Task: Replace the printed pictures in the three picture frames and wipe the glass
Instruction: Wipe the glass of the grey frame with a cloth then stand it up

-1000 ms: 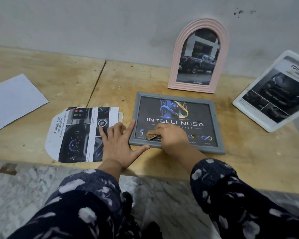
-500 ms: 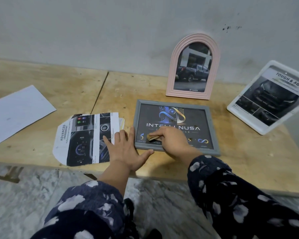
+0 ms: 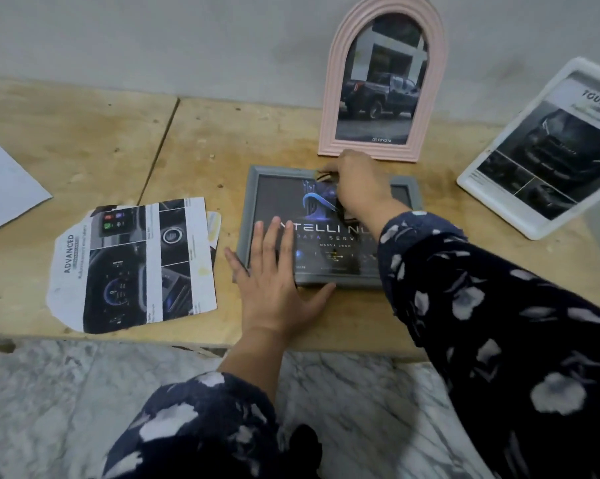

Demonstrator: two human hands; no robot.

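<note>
A pale plywood counter (image 3: 84,140) fills the middle band of the view, its near edge running across the lower centre above grey-veined marble floor (image 3: 49,409), its far edge meeting a grey plaster wall (image 3: 153,36); a seam between two boards slants down through the upper left, and the widest bare wood lies in the upper left and along the right near edge. A flat grey rectangular picture frame (image 3: 253,202) lies face up at centre, holding a dark print lettered INTELLI NUSA, its near edge close to the counter's edge. The left hand (image 3: 274,288) rests flat on the frame's lower left corner, fingers straight and spread, thumb along the near edge: a wide grip, holding nothing. The right hand (image 3: 357,188) reaches over the frame's upper middle, fingers curled over something small and dark that is too blurred to name, so that grip cannot be told. A pink arched picture frame (image 3: 329,133) stands upright against the wall just behind the grey one, containing a truck photograph. A white rectangular picture frame (image 3: 492,191) leans tilted at the right edge, well apart, holding a dark car print. Left of centre lies a loose cut-out dashboard printout (image 3: 132,267), just beside the grey frame, and a blank white paper sheet (image 3: 5,188) sits at the far left edge.
</note>
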